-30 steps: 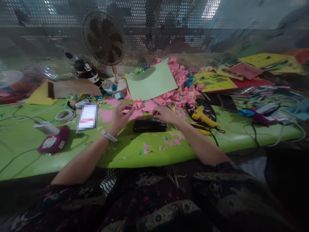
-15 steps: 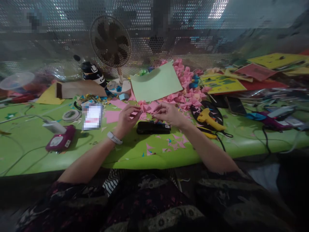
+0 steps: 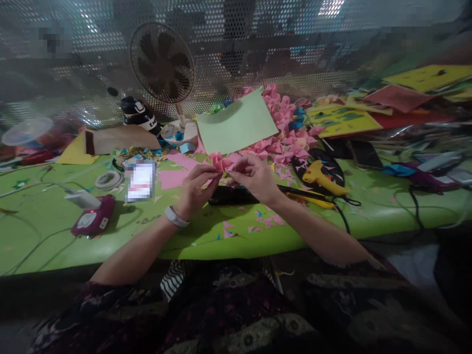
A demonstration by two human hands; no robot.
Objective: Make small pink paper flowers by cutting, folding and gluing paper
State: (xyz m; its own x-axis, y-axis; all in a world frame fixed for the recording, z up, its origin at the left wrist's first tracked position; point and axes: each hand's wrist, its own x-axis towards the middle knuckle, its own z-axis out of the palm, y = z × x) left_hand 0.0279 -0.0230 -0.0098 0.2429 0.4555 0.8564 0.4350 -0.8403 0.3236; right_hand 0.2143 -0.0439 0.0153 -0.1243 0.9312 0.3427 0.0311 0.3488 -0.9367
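Observation:
A pink paper flower is pinched between my two hands, above the black stapler on the green table. My left hand, with a pale band on its wrist, closes thumb and fingertips on the flower's near left side. From the other side my right hand pinches it too, partly covering the stapler. Behind the hands spreads a heap of pink paper flowers, with a pale green sheet lying against it. Flat pink paper lies left of my left hand.
To the right are a yellow glue gun with its cable and a dark phone. On the left lie a lit phone, a tape roll and a purple power adapter. A fan stands behind. Paper scraps litter the front.
My hands have drawn closer together around the pink flower, the right one moving left. The camera view has shifted slightly.

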